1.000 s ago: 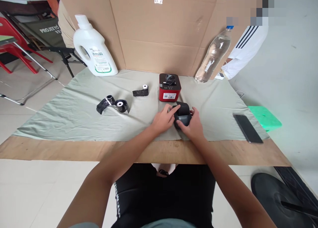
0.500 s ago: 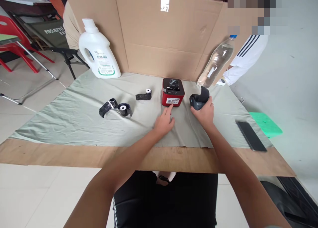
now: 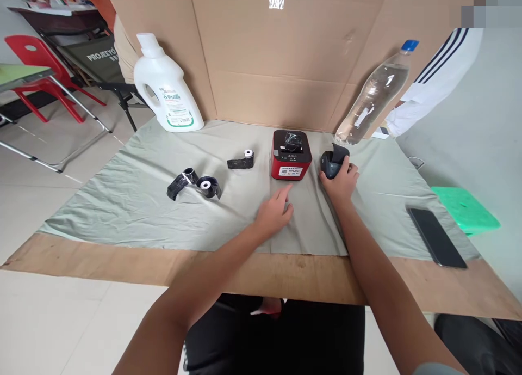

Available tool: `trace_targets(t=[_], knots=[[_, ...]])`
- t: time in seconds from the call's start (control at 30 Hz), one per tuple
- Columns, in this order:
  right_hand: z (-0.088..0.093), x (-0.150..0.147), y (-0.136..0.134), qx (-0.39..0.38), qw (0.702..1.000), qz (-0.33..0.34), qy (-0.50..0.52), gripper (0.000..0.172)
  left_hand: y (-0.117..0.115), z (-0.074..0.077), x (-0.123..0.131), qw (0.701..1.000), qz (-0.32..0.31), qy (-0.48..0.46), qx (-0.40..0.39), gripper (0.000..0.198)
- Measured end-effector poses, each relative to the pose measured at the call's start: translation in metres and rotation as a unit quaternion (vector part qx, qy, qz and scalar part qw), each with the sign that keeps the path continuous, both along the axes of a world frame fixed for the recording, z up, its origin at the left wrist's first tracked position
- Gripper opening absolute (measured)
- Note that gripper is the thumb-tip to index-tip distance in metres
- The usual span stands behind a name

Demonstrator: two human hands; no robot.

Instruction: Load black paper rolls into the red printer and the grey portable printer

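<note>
My right hand (image 3: 341, 183) is wrapped around a small dark portable printer (image 3: 330, 166) resting on the cloth. A black paper strip (image 3: 339, 153) rises from its top. To its left stands a red and black printer (image 3: 291, 156) with a white label on its front and crinkled black film on top. My left hand (image 3: 275, 209) hovers or rests just in front of that printer, index finger stretched out, apart from it and holding nothing. Farther left lie three black paper rolls: one partly unrolled (image 3: 241, 162), another (image 3: 209, 186) beside a third (image 3: 181, 183).
A white detergent bottle (image 3: 169, 89) and a clear bottle with a blue cap (image 3: 377, 94) stand before a cardboard screen (image 3: 281, 65). A phone (image 3: 435, 236) lies at the right edge, near a green stool (image 3: 465, 209). A person's white sleeve (image 3: 444, 70) shows behind the screen.
My left hand has drawn back from the red printer's front. The black strip on the dark portable printer, arched up before, now sits lower. The whole view has shifted slightly.
</note>
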State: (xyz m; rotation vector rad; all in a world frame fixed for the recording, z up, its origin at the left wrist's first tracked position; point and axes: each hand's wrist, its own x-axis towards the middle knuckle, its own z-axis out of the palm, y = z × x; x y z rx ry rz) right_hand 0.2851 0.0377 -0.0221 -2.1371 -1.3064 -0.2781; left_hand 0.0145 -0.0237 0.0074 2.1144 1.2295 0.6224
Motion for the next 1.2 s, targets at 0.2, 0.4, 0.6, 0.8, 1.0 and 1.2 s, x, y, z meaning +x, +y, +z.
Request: trace_targets(t=[0.2,0.4,0.6,0.8,1.0,1.2], knots=[[0.001,-0.002,-0.003,-0.003,1.0,0.021,0.012,0.109,0.0,0.0,-0.002,1.0,-0.01,0.004,-0.015,0.059],[0.004,-0.007,-0.006,-0.027,0.999,0.021,-0.012,0.106,0.003,-0.001,-0.003,0.999,-0.033,0.011,-0.029,0.057],[0.008,-0.016,-0.006,-0.041,0.999,0.004,-0.026,0.102,0.001,-0.005,-0.007,0.999,-0.04,0.004,-0.027,0.056],[0.015,-0.023,-0.008,-0.048,0.999,-0.006,-0.011,0.099,0.004,-0.003,-0.004,0.999,-0.039,0.016,-0.03,0.055],[0.017,-0.024,-0.009,-0.062,0.998,-0.008,-0.013,0.097,0.005,-0.002,-0.001,0.999,-0.027,0.004,-0.036,0.055],[0.018,-0.022,-0.009,-0.065,0.998,0.0,-0.004,0.099,0.008,-0.001,-0.003,0.998,-0.009,-0.032,-0.055,0.054]])
